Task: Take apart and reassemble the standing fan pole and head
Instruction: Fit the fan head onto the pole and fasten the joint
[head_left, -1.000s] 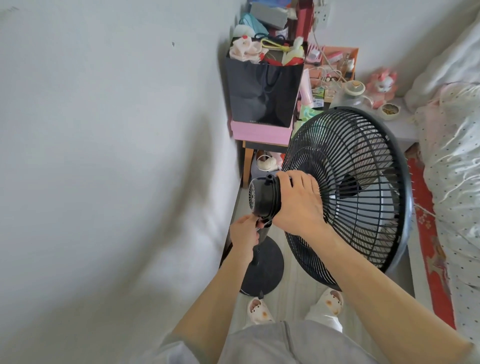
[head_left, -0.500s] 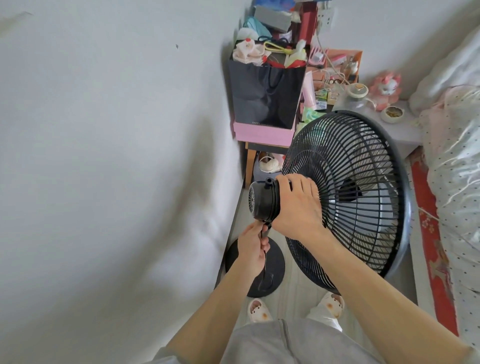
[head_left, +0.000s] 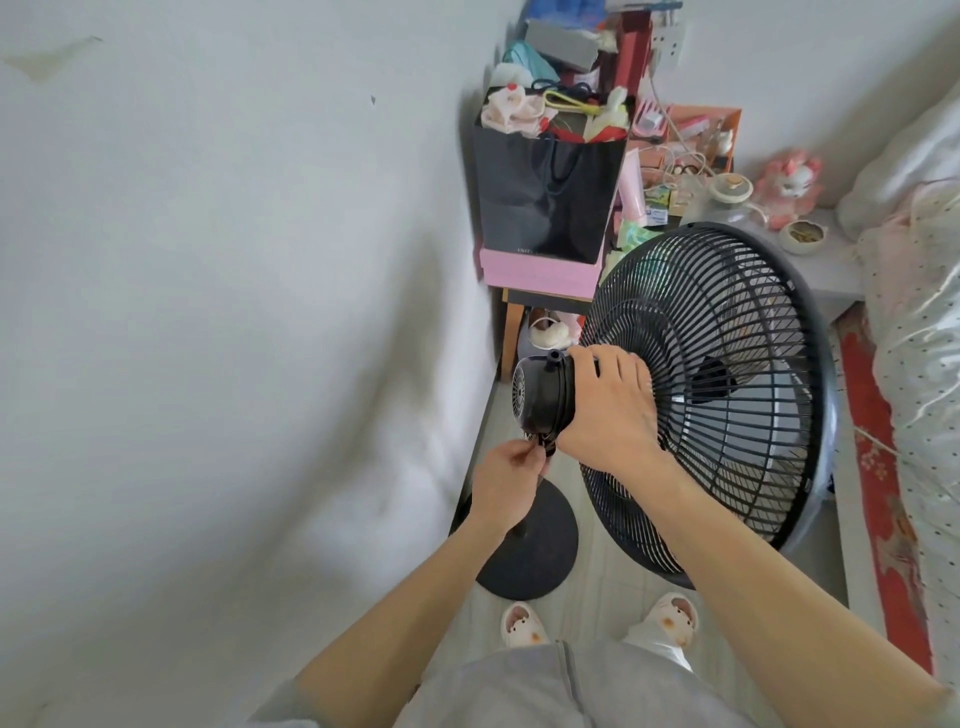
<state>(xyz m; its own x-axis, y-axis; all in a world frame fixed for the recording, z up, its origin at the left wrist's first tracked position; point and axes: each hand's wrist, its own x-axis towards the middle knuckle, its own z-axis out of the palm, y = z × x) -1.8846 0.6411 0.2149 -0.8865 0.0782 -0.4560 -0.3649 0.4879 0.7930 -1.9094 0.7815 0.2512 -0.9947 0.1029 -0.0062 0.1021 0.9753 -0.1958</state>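
A black standing fan fills the middle of the head view. Its round grille (head_left: 727, 374) faces right and its black motor housing (head_left: 543, 397) points left. My right hand (head_left: 608, 410) wraps over the housing where it meets the grille. Just below the housing my left hand (head_left: 506, 480) pinches a small black knob at the neck joint, on top of the pole. The pole itself is hidden behind my left hand and forearm. The round black base (head_left: 530, 545) stands on the floor under it.
A white wall runs close along the left. Behind the fan a cluttered small table holds a black paper bag (head_left: 545, 202) on a pink box (head_left: 540, 270). A bed with dotted bedding (head_left: 924, 364) lies on the right. My two slippered feet (head_left: 524, 626) stand near the base.
My left hand has stayed under the motor housing, its fingers working at the neck joint. My right hand keeps its hold on the housing. The view has shifted slightly.
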